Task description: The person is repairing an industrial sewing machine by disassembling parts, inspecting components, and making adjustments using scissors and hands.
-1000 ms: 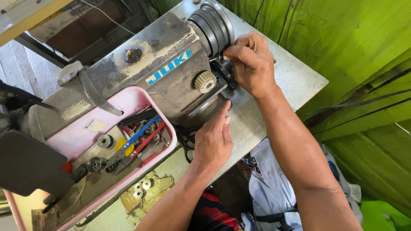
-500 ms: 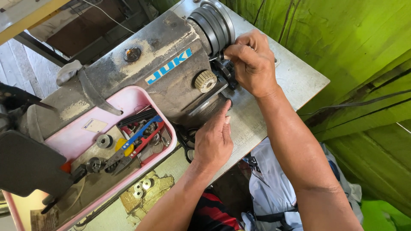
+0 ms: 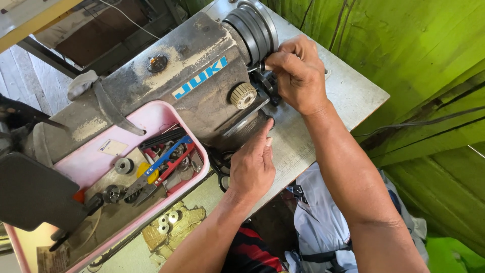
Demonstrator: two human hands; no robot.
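A worn grey sewing machine [image 3: 166,76] lies across the grey table [image 3: 348,96], its ribbed handwheel [image 3: 255,28] at the far end. My right hand [image 3: 300,76] is closed around a small black part beside the handwheel, fingers pinched on it. My left hand [image 3: 252,169] rests flat against the machine's lower side near the table, fingers together and pointing up, holding nothing. A cream knurled dial [image 3: 243,95] sits on the machine between the two hands.
A pink tray [image 3: 166,114] beside the machine holds blue- and red-handled pliers [image 3: 159,169], bobbins and small metal parts. Black scissors [image 3: 220,172] lie under my left wrist. A green wall [image 3: 404,45] stands to the right, and a white cloth [image 3: 323,222] hangs below the table.
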